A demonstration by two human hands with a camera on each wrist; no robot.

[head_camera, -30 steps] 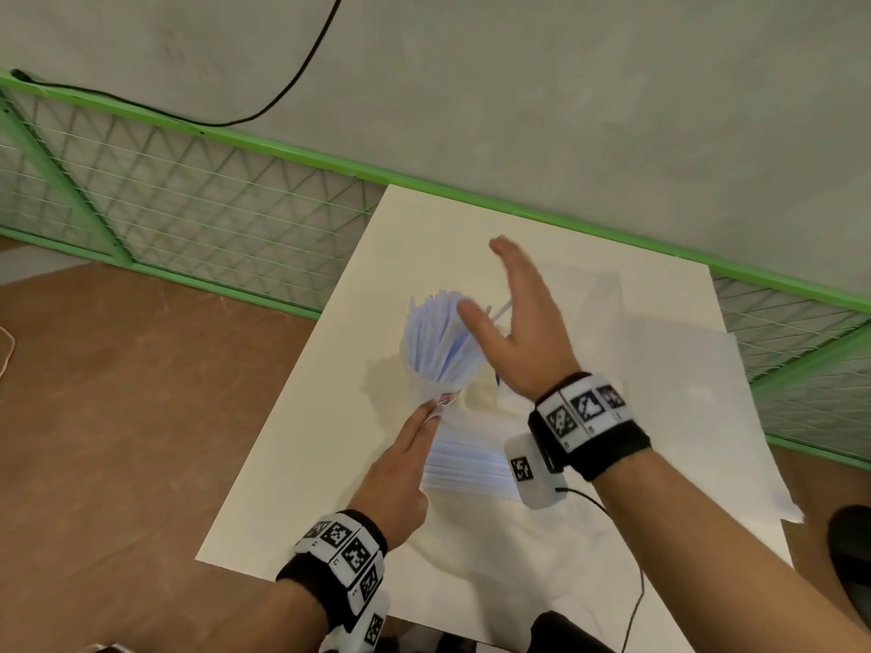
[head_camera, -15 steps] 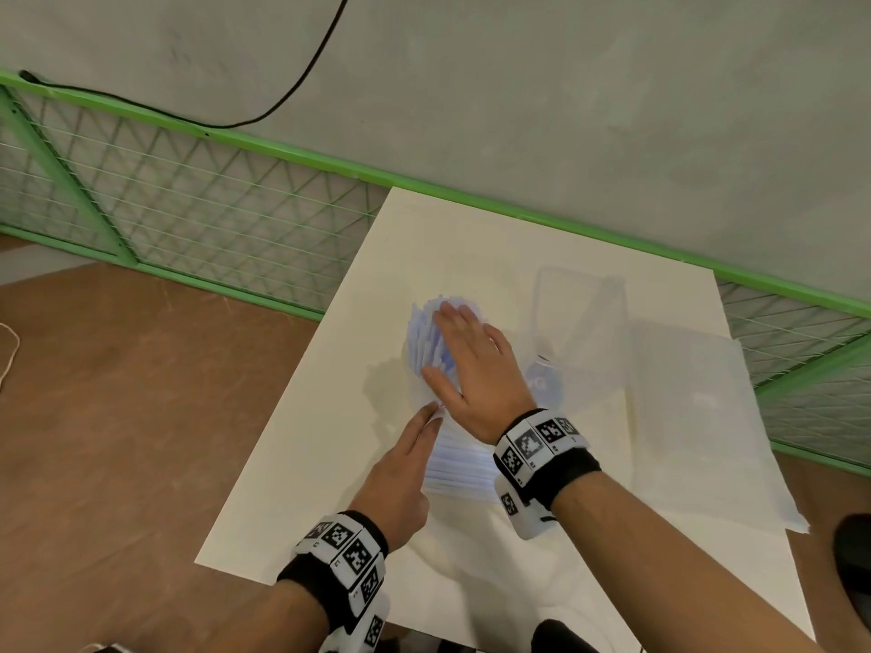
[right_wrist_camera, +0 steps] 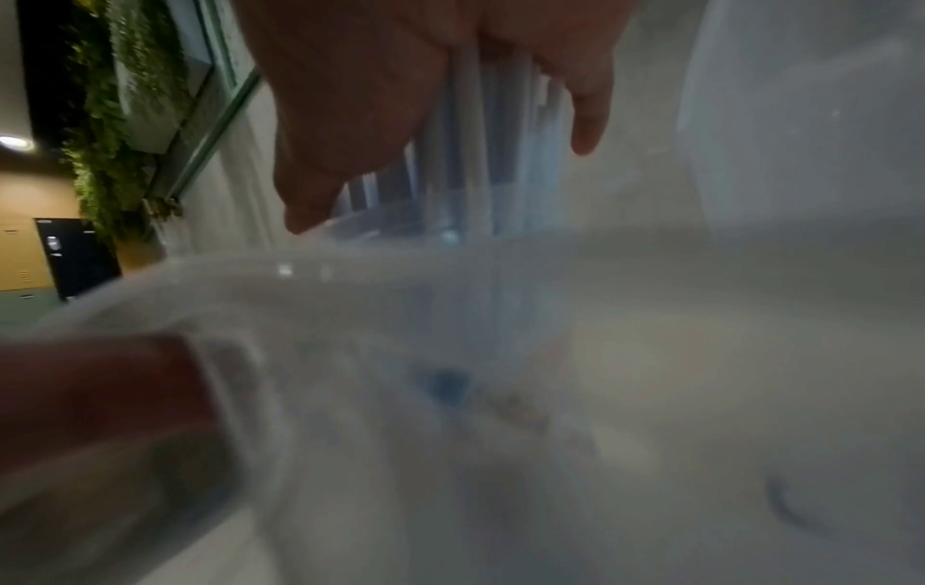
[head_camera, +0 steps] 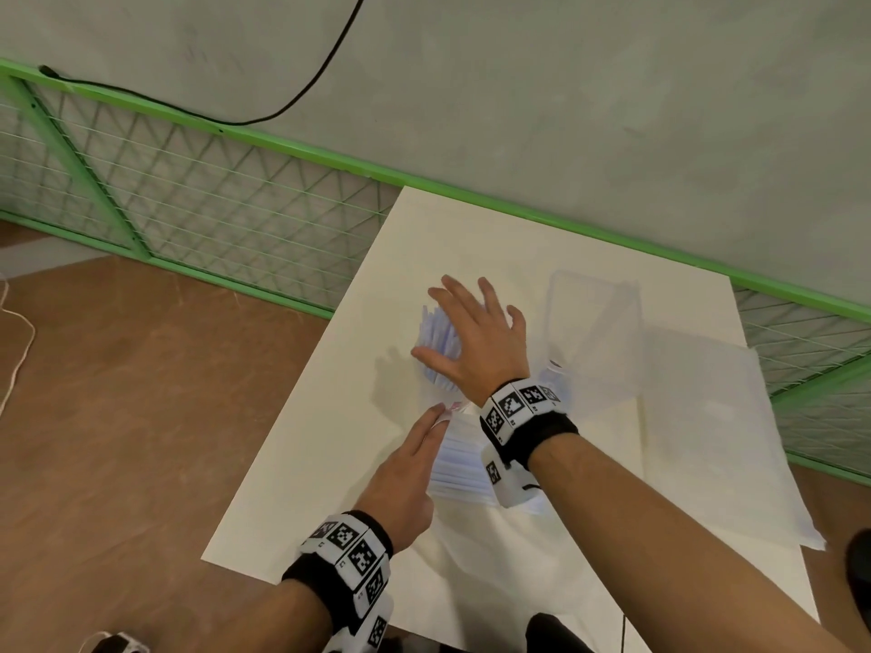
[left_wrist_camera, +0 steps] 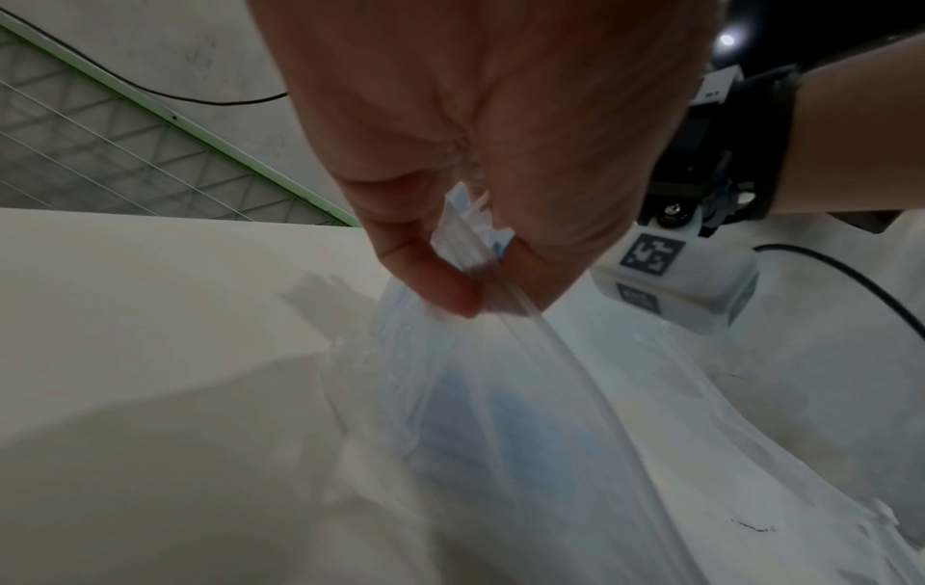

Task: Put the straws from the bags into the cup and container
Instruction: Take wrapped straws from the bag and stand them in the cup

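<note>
The straws [head_camera: 438, 339] stand bunched in the clear cup [head_camera: 436, 388] near the middle of the white table [head_camera: 306, 464], their pale blue tips fanned out above the rim. The right hand [head_camera: 476, 341] now lies flat over those tips with fingers straight and spread, gripping nothing; a second ago it was raised edge-on beside the bundle, and half a second ago it had come down onto it, so the change is a pressing or patting down. That suggests this batch is already in the cup and is only being settled level. The left hand [head_camera: 405, 478] has stayed put just in front of the cup, pinching the mouth of the bag [left_wrist_camera: 500, 396] between thumb and finger, with more straws lying inside it on the table. The clear container [head_camera: 594, 322] sits just beyond and to the right of the cup, and looks empty, so the remaining straws probably belong there.
</note>
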